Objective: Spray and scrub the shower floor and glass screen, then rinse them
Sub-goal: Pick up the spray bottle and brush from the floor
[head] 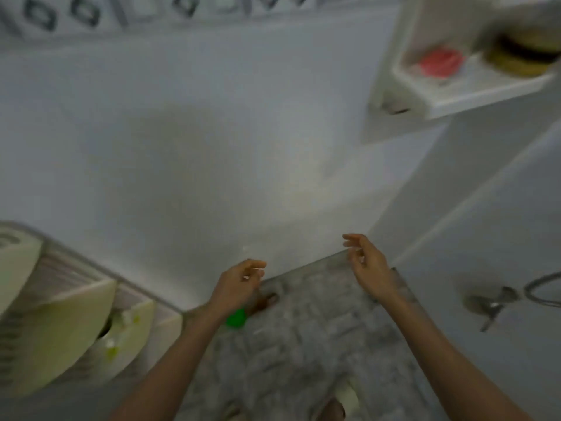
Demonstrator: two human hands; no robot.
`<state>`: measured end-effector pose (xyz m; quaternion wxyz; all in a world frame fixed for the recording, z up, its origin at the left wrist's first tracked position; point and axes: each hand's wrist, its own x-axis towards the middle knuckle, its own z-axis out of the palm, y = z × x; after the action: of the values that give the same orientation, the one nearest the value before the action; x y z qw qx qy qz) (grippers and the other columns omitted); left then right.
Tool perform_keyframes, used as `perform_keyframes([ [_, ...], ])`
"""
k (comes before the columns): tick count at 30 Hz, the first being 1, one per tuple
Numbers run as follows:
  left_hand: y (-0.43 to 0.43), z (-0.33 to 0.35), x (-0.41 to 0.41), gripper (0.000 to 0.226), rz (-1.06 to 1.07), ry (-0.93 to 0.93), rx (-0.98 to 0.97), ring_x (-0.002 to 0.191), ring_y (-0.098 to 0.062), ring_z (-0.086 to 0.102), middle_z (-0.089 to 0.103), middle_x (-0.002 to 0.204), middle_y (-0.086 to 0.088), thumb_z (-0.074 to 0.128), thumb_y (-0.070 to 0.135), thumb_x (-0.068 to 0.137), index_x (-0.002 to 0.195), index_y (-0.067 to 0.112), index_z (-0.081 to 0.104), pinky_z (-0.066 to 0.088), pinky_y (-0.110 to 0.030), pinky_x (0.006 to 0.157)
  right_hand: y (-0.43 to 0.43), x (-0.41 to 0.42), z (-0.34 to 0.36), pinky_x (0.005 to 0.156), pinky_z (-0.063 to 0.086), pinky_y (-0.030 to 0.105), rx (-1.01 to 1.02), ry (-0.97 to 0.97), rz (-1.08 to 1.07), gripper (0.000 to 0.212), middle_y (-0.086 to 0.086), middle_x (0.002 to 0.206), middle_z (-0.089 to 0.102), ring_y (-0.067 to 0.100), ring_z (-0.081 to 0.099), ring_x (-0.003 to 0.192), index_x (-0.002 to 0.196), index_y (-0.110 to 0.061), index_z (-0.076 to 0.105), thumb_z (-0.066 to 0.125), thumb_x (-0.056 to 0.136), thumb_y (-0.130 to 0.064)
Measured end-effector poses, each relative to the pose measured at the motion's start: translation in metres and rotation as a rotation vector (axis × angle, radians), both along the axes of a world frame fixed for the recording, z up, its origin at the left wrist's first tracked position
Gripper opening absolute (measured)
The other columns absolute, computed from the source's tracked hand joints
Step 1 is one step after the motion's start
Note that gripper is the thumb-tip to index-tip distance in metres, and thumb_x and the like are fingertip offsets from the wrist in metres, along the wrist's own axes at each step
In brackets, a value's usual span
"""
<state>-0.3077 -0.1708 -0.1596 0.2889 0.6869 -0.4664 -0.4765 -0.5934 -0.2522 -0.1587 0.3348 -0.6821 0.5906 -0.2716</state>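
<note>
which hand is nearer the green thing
The left hand; the green thing shows right beside its wrist, against the grey tiled floor. The right hand is off to the right, well apart from it, with nothing in its fingers.

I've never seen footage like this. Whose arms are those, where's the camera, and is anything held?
No machine here: a person wears a camera on the head, so this one blurry picture looks down past their own arms. The left hand and right hand reach forward, fingers loose, both empty. Below lies the grey tiled shower floor, with a small green thing near the left hand, too blurred to name. A corner shelf holds a red item and a yellowish round one. A metal tap sits on the right wall.
</note>
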Motion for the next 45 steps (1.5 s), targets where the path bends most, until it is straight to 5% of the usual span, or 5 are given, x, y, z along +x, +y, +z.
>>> perform_keyframes([
  [10, 0.057, -0.205, 0.11, 0.055, 0.339, -0.087, 0.399, 0.136, -0.029, 0.045, 0.038, 0.156, -0.009, 0.051, 0.025, 0.102, 0.152, 0.012, 0.033, 0.045, -0.032, 0.099, 0.022, 0.182, -0.207, 0.093, 0.044, 0.032, 0.298, 0.425, 0.477, 0.038, 0.009, 0.132, 0.051, 0.025, 0.051, 0.116, 0.137, -0.015, 0.046, 0.042, 0.1, -0.02],
  [19, 0.031, -0.437, 0.126, 0.085, 0.33, -0.007, 0.445, 0.151, -0.021, 0.018, 0.011, 0.165, -0.006, 0.061, 0.033, 0.096, 0.157, 0.01, 0.007, 0.018, -0.027, 0.117, -0.02, 0.235, -0.412, 0.109, 0.026, 0.045, -0.14, 1.145, 1.06, 0.039, 0.015, 0.137, 0.047, 0.032, 0.042, 0.126, 0.134, -0.006, 0.047, 0.041, 0.095, -0.01],
  [24, 0.019, -0.535, 0.12, 0.072, 0.369, 0.163, 0.174, 0.097, 0.018, 0.057, 0.061, 0.101, 0.042, 0.068, -0.007, 0.086, 0.109, 0.061, 0.06, 0.038, -0.009, 0.081, -0.051, 0.256, -0.51, 0.114, 0.021, 0.053, -0.501, 1.415, 1.354, 0.035, 0.013, 0.133, 0.053, 0.033, 0.043, 0.129, 0.128, -0.009, 0.056, 0.046, 0.097, -0.019],
  [28, 0.007, -0.595, 0.119, 0.034, 0.338, 0.156, 0.059, 0.075, 0.012, 0.062, 0.067, 0.083, 0.013, 0.067, -0.006, 0.083, 0.097, 0.023, 0.056, 0.046, -0.009, 0.073, -0.079, 0.278, -0.57, 0.115, 0.013, 0.056, -0.672, 1.523, 1.379, 0.041, 0.014, 0.141, 0.048, 0.035, 0.034, 0.137, 0.136, -0.01, 0.051, 0.045, 0.098, -0.024],
  [45, 0.043, -0.527, 0.135, 0.046, 0.557, -0.063, 0.127, 0.097, -0.017, 0.063, 0.071, 0.11, -0.009, 0.072, 0.014, 0.088, 0.131, 0.008, 0.061, 0.046, -0.02, 0.076, -0.06, 0.268, -0.475, 0.099, 0.03, 0.038, -0.363, 1.686, 1.125, 0.025, 0.005, 0.113, 0.06, 0.026, 0.05, 0.11, 0.113, -0.018, 0.06, 0.052, 0.092, -0.029],
])
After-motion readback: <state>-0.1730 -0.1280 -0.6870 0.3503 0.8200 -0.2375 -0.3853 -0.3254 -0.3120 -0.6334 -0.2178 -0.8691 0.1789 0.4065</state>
